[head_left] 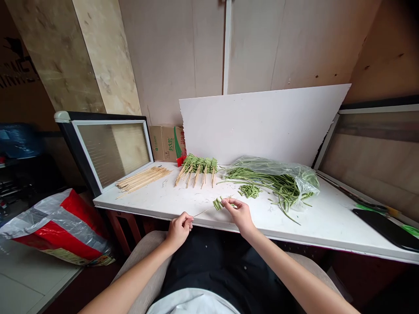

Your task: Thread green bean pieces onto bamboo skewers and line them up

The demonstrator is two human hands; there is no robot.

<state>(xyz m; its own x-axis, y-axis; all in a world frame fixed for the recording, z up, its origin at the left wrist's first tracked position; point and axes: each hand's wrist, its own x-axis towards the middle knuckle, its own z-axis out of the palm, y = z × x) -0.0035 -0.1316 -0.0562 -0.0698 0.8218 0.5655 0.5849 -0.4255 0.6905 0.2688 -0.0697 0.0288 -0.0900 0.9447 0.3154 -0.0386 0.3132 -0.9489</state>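
My left hand [180, 226] is closed on the lower end of a thin wooden skewer [201, 213], close to the table's front edge. Cut green bean pieces [217, 203] sit side by side along the skewer's other end. There my right hand [240, 213] pinches, its fingertips against the bean pieces. A small heap of cut green beans [249, 191] lies just beyond my right hand. Farther back, filled bean skewers [199, 165] are stacked in a row with their bare sticks toward me. Bare wooden skewers [144, 178] lie in a pile at the left.
Long green beans [278, 181] spill from a clear plastic bag [306, 179] on the white table [183, 200]. A black phone [386, 227] and scissors [369, 203] lie at the right. A cardboard box [165, 144] stands behind; a red and silver bag [62, 231] is on the floor.
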